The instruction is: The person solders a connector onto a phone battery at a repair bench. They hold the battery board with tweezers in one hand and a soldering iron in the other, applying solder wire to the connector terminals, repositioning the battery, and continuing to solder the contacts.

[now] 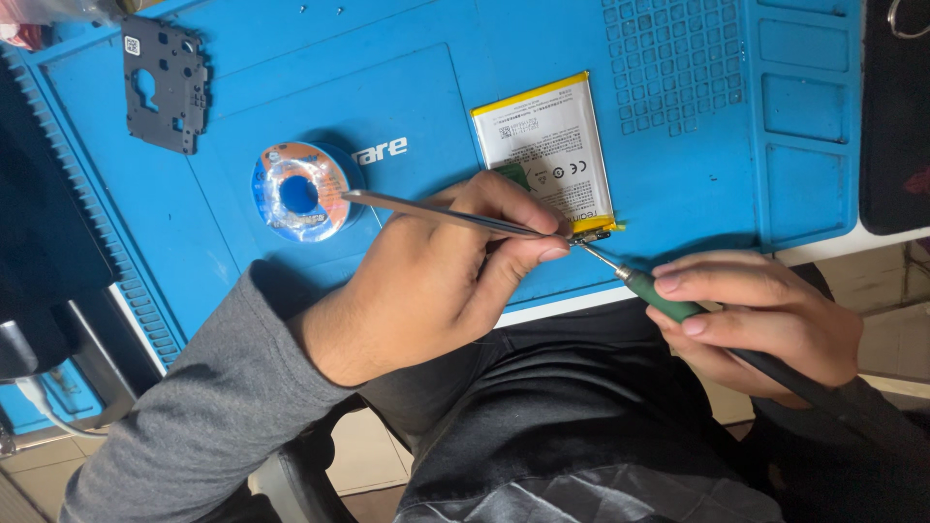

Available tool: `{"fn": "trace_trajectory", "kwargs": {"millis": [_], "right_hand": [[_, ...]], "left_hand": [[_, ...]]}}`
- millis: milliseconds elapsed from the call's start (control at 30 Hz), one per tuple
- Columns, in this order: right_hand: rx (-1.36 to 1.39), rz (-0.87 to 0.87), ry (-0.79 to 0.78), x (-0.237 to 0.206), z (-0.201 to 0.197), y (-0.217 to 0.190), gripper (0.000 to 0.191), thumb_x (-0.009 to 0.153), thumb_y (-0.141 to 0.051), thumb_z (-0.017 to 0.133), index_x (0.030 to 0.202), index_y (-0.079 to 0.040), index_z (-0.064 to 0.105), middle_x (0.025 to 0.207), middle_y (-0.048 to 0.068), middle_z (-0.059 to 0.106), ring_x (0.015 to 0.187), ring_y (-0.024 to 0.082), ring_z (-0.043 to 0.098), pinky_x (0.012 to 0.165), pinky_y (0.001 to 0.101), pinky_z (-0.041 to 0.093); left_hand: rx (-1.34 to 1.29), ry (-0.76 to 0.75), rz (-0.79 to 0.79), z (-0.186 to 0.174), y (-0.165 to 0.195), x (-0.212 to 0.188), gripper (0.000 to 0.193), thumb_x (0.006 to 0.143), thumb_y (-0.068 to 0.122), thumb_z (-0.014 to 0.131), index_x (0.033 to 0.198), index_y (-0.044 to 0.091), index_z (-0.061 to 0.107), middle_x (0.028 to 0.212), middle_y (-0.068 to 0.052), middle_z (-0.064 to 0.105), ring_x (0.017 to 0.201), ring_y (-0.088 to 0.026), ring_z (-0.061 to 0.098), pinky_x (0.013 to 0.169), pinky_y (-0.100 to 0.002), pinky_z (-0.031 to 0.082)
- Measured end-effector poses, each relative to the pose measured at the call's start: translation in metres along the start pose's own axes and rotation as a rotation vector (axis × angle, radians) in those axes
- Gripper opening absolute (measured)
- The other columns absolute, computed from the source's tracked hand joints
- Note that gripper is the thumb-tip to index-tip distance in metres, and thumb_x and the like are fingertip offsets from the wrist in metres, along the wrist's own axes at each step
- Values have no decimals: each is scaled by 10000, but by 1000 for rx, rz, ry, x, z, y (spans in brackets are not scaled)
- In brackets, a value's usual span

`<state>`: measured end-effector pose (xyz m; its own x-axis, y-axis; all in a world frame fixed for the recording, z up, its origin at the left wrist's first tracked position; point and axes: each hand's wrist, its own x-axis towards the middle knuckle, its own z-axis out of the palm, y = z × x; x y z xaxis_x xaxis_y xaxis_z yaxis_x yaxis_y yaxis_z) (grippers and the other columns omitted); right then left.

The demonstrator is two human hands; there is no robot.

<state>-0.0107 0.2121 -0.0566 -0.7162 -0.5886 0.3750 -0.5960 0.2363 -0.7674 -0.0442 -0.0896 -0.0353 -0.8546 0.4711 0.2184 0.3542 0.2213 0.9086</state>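
Note:
My left hand (441, 271) grips metal tweezers (436, 210), their tips pressed at the connector end of a flat white phone battery (544, 145) with yellow edges. My right hand (765, 315) holds a soldering iron (668, 300) with a green grip and black handle. Its thin tip meets the tweezers' tips at the battery's lower corner (591, 235), on a blue work mat (387, 87). A grey sleeve covers my left forearm.
A spool of solder wick (298, 191) with an orange and blue label lies left of the battery. A dark grey phone frame part (165, 82) rests at the mat's far left. The mat has a grid of small trays (673, 63) at the right. Dark objects flank both sides.

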Motion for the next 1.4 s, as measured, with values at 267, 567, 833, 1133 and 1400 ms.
{"fn": "trace_trajectory", "kwargs": {"millis": [267, 567, 833, 1133, 1400], "right_hand": [[7, -5, 2, 2, 0, -1, 508, 773, 22, 861, 1127, -84, 513, 1187, 135, 628, 1090, 266, 712, 895, 333, 646], [-6, 30, 13, 3, 0, -4, 495, 770, 22, 858, 1114, -91, 520, 1187, 129, 635, 1089, 263, 714, 890, 329, 647], [-13, 31, 24, 2, 1, -4, 491, 775, 19, 863, 1111, -97, 523, 1187, 119, 636, 1091, 258, 714, 896, 334, 647], [0, 28, 7, 2, 0, -4, 493, 770, 11, 859, 1111, -91, 518, 1185, 124, 632, 1088, 256, 711, 896, 332, 645], [4, 26, 9, -1, 0, -3, 503, 769, 10, 862, 1120, -95, 517, 1193, 123, 630, 1099, 257, 709, 895, 330, 647]], "left_hand": [[-11, -5, -21, 0, 2, 1, 136, 1071, 112, 698, 1099, 4, 621, 1083, -79, 715, 912, -197, 760, 763, -285, 616], [-11, -5, -23, -1, 2, 2, 150, 1070, 125, 701, 1103, 8, 613, 1062, -76, 716, 894, -191, 754, 718, -268, 603], [-31, -12, -25, -1, 1, 2, 151, 1068, 122, 707, 1112, 20, 606, 1034, -66, 714, 882, -188, 743, 705, -271, 592], [-14, -5, 3, -1, 1, 2, 135, 1070, 106, 707, 1110, 26, 606, 1051, -72, 711, 844, -179, 739, 713, -271, 591], [-7, 7, -2, 0, 2, 4, 196, 1060, 124, 731, 1115, 20, 575, 983, -77, 724, 835, -183, 742, 697, -274, 581]]}}
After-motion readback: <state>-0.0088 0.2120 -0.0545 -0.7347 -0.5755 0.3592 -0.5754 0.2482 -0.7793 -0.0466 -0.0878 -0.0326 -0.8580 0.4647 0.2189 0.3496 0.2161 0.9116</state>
